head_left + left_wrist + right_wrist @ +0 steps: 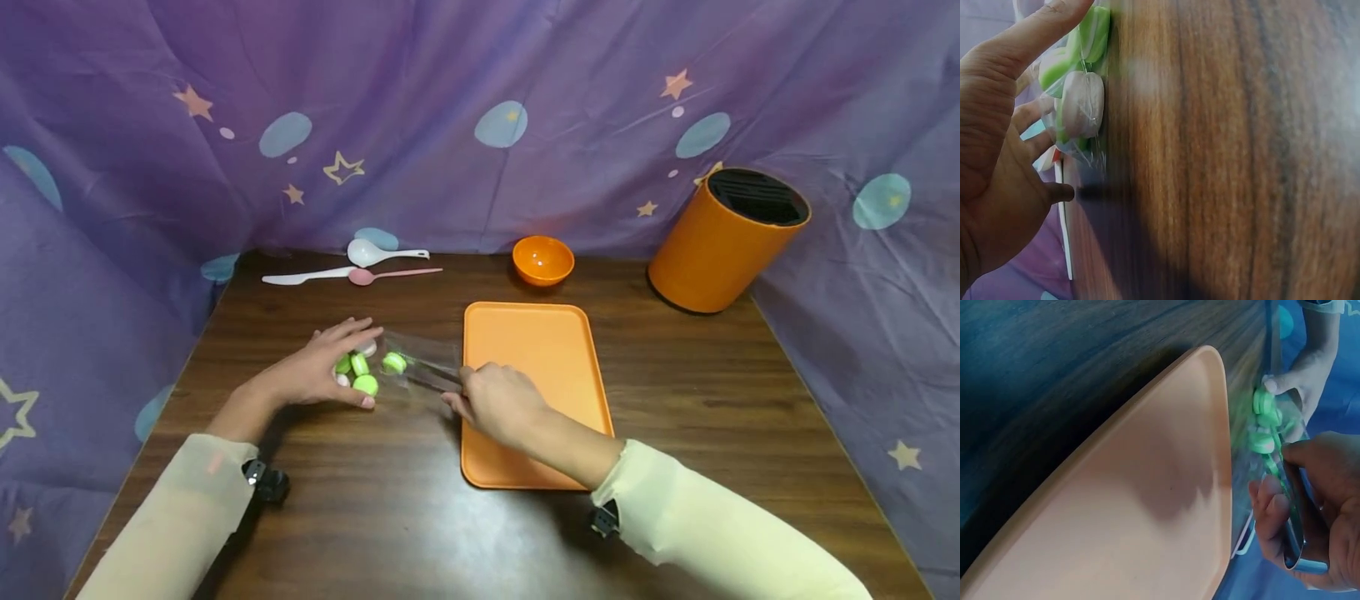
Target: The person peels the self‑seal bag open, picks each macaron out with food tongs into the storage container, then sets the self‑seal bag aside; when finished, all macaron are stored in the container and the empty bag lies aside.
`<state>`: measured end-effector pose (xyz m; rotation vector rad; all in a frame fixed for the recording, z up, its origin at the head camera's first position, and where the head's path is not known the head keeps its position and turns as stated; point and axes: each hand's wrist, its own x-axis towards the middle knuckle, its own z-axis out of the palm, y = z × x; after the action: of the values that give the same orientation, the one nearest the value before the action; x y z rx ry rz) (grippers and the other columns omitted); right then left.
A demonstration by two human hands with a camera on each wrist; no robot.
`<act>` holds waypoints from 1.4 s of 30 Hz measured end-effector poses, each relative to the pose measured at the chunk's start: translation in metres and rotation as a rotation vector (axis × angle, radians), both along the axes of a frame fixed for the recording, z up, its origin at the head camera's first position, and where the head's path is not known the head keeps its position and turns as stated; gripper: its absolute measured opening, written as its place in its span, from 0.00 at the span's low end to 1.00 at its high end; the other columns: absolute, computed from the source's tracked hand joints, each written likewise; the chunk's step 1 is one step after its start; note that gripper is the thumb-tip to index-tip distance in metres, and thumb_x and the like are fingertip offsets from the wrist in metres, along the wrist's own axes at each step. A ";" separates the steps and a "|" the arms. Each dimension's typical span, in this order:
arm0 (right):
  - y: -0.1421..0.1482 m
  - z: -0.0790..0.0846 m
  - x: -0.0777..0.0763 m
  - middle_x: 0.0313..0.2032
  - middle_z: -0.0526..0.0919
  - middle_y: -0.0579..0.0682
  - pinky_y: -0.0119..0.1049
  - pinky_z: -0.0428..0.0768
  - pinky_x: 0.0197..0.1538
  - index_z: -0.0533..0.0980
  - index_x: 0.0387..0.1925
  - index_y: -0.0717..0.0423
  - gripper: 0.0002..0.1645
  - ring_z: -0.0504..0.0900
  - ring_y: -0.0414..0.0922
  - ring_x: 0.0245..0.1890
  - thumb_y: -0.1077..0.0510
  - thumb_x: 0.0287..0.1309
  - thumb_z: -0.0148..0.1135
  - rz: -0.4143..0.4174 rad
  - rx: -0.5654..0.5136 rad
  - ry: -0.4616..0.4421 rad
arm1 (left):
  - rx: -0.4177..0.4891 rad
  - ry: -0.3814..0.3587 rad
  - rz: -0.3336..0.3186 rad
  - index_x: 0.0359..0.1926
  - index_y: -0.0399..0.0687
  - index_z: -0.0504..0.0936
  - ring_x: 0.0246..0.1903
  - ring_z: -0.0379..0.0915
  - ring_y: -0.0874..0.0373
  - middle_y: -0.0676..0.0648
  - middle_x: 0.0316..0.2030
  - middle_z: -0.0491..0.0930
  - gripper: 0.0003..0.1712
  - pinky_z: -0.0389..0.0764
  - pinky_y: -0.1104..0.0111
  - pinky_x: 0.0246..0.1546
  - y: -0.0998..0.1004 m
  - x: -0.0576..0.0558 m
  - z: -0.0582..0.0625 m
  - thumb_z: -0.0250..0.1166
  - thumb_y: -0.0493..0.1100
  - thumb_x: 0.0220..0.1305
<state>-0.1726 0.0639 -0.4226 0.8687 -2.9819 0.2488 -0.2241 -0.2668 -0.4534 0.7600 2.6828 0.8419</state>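
Note:
A clear plastic bag lies on the table with green and white macarons in its closed end. My left hand holds that end, thumb and fingers curved around the macarons. One white macaron shows through the film in the left wrist view. My right hand grips metal tongs over the left edge of the orange tray. The arms of the tongs reach into the bag's mouth, with their tips at a green macaron. In the right wrist view, the tongs' bend lies within the palm.
An orange bowl stands behind the tray. Back left lie a white ladle, a pink spoon and a white knife. An orange knife block with a black slotted top stands back right, near the purple curtain.

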 end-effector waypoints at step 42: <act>0.084 0.002 -0.017 0.20 0.79 0.37 0.31 0.70 0.25 0.87 0.35 0.48 0.15 0.71 0.33 0.20 0.46 0.78 0.68 0.087 -0.227 -0.109 | -0.041 -0.051 0.009 0.87 0.49 0.63 0.88 0.41 0.28 0.34 0.88 0.54 0.65 0.38 0.18 0.78 -0.007 -0.004 0.003 0.87 0.60 0.56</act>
<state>-0.1899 0.1475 -0.4207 0.9877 -2.9361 0.6424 -0.2276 -0.2740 -0.4499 0.7072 2.6520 0.7948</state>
